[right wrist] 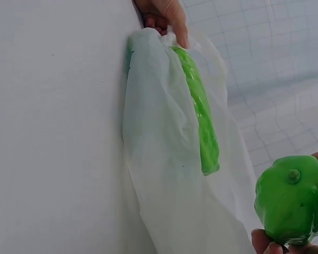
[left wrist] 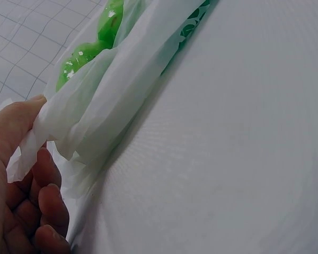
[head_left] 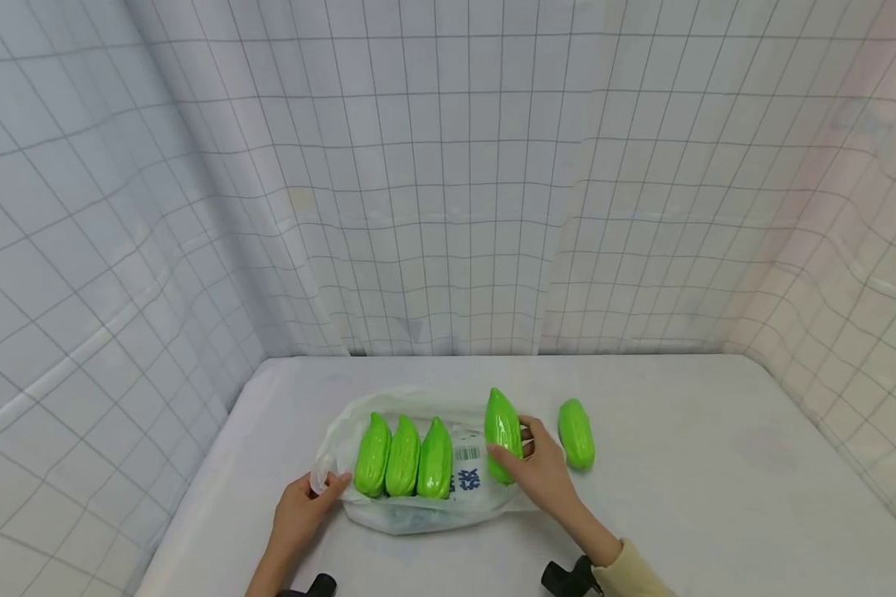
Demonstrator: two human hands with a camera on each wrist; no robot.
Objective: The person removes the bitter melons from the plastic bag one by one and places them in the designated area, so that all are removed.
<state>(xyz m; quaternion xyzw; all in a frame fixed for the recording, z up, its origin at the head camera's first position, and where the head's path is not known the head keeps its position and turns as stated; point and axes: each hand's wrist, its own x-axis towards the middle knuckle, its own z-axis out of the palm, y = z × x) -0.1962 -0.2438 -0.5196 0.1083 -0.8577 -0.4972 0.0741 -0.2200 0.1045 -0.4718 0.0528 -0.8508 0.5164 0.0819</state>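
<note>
We see two bare hands at work over a white desk point(head_left: 687, 497); the left hand point(head_left: 303, 507) pinches the gathered rim of a thin, translucent white plastic bag point(head_left: 418, 522) between thumb and fingers, on the side facing the desk's left edge; the right hand point(head_left: 543, 471) grips a glossy, bright green, ridged gourd-shaped piece point(head_left: 503, 431), its tapered tip toward the desk's far edge, and we see it over the bag's right end, though we cannot tell whether it touches the plastic. Inside the bag, three matching green pieces point(head_left: 403, 460) lie side by side, tips toward the far edge; dark blue lettering point(head_left: 468, 479) and a barcode point(head_left: 466, 453) show on the plastic to their right. A fifth green piece point(head_left: 576, 434) lies on the desk just beside the right hand, on the side of the desk's right edge; we note a pale yellow sleeve point(head_left: 633, 572) on the right arm and, beyond the far edge, white cloth with a grey grid point(head_left: 448, 207).
</note>
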